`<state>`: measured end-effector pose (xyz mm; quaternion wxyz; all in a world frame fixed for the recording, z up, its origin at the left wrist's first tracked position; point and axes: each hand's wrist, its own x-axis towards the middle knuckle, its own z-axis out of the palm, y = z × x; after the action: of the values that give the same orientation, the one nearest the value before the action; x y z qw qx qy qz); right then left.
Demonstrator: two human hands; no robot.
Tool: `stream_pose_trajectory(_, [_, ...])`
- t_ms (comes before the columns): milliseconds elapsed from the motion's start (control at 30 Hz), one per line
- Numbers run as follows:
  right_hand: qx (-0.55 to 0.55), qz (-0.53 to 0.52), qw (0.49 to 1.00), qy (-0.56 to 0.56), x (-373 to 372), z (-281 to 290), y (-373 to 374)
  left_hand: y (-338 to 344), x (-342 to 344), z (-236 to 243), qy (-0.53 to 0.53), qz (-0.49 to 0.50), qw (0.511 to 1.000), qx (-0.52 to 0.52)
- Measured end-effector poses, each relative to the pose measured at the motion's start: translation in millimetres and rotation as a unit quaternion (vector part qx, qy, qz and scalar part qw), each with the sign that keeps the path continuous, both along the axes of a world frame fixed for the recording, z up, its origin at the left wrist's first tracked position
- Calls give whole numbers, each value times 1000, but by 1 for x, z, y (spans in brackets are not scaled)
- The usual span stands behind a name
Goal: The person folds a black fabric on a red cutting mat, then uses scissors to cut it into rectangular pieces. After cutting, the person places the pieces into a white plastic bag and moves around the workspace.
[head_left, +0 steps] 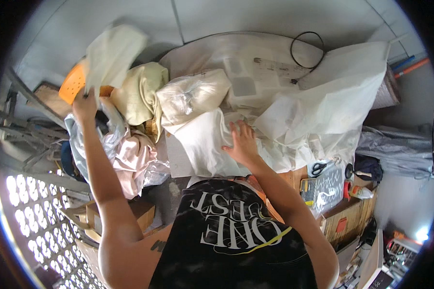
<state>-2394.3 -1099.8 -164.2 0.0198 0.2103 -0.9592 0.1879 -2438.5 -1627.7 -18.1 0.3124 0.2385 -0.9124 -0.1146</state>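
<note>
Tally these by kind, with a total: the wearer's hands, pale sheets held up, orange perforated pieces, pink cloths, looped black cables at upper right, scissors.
Hands: 2 (left hand, right hand)
Raised pale sheet: 1
Orange perforated piece: 1
Pink cloth: 1
Looped black cable: 1
Scissors: 1
Total: 7

The scene is moderately bright, the light soft. Strongest glare comes through the near-left lattice wall [39, 207], whose openings burn out to white; a small light [422, 234] flares at near right. Crinkled highlights glint on the clear plastic bag [190, 96], and gentle shadows model the folds of the white sheet [313, 111]. Blur smears the pale cloth [115, 53] at far left, while the right hand [242, 142] is fairly crisp. Lines bow toward the rim, which falls to black.
</note>
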Motion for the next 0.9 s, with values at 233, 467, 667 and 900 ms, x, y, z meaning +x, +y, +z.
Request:
stream_pose_trajectory(233, [-10, 15, 995, -97, -8, -1, 6, 101, 8, -94, -184, -145, 971, -40])
stream_pose_trajectory(467, [-226, -9, 971, -75, 5, 102, 35, 255, -64, -98, -321, -341, 883, 33])
stream_pose_trajectory(667, [-238, 12, 970, -46, 34, 163, 56, 235, -115, -91, -353, -303, 885, -13])
stream_pose_trajectory(900, [-216, 42, 969, -115, 46, 159, 75, 169, -114, -29, -189, -288, 914, 213])
